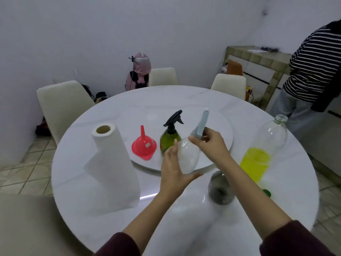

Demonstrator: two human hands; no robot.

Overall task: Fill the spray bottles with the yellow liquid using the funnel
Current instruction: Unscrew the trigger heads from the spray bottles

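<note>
Head view: we see the clear spray bottle [188, 156] lifted off the table [110, 228] and tilted, its grey-blue spray head [200, 124] pointing up and away. The left hand [173, 169] cups the body from below and beside, fingers fairly straight against the glass-like wall, thumb under the base. The right hand [210, 143] has fingers curled round the neck at the foot of the spray head, which we judge to be the unscrewing grip. The bottle looks empty.

The red funnel [144, 145] sits mouth-down on the turntable [217, 159], just beside the green spray bottle [168, 139], whose black trigger top is on. The big clear bottle of yellow liquid [258, 161] stands uncapped at the right, about a third full; a green cap [266, 193] lies near its base. A dark grey bottle [219, 189] stands under the right forearm, partly hidden (its top cannot be made out). A paper towel roll [110, 163] stands at the left.

Risks as we judge them:
- the smooth clear body may slip or spin in the loosely cupping left hand as the head is twisted
- the right forearm passes close over the grey bottle and could tip it
- the open yellow bottle stands near the right elbow's path; a knock would spill it
- the turntable may rotate if the funnel or green bottle is pushed
</note>
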